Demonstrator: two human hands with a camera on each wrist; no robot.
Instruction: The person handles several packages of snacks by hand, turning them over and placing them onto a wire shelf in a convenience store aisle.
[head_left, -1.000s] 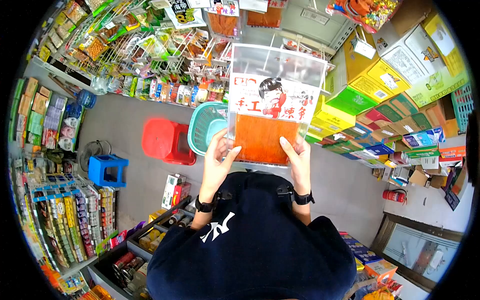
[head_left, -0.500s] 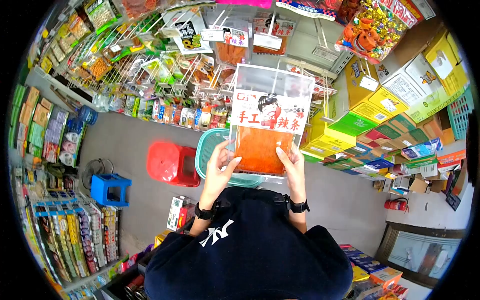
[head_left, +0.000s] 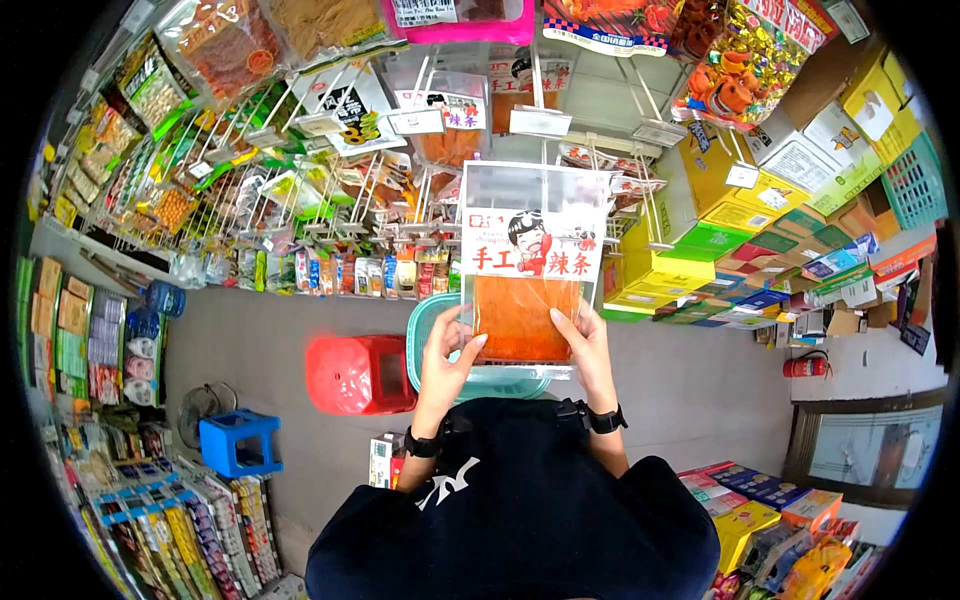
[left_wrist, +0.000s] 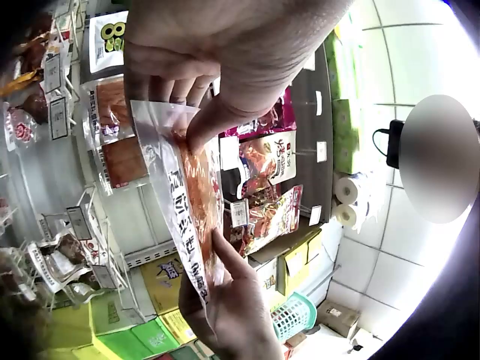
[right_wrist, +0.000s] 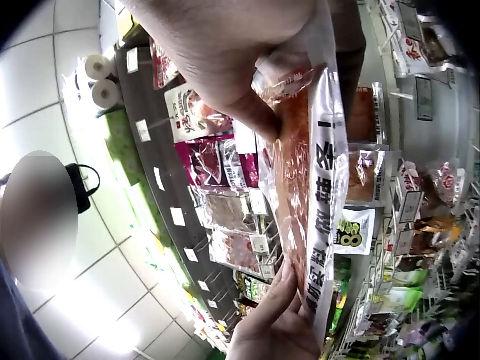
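Both hands hold up a flat clear packet of spicy strips [head_left: 530,318], with orange-red strips below a white printed band with a cartoon figure. At its lower left edge the left hand [head_left: 445,352] pinches it, thumb across the front and fingers behind. My right hand [head_left: 590,352] grips the lower right edge the same way. The left wrist view shows the packet [left_wrist: 196,195] edge-on, between the left hand [left_wrist: 232,60] and the right hand [left_wrist: 238,311]. In the right wrist view its white back [right_wrist: 324,187] bears dark lettering.
Similar packets [head_left: 450,125] hang from hooks on the rack ahead. A teal basket [head_left: 425,315] stands below the hands, beside a red stool [head_left: 355,372]. Yellow boxes [head_left: 655,275] are stacked at right, and a blue stool [head_left: 240,440] is at left.
The head view has tilted up, bringing more hanging snack bags into sight. The packet and both hands appear lower in it, the packet more upright, with the same two-handed grip.
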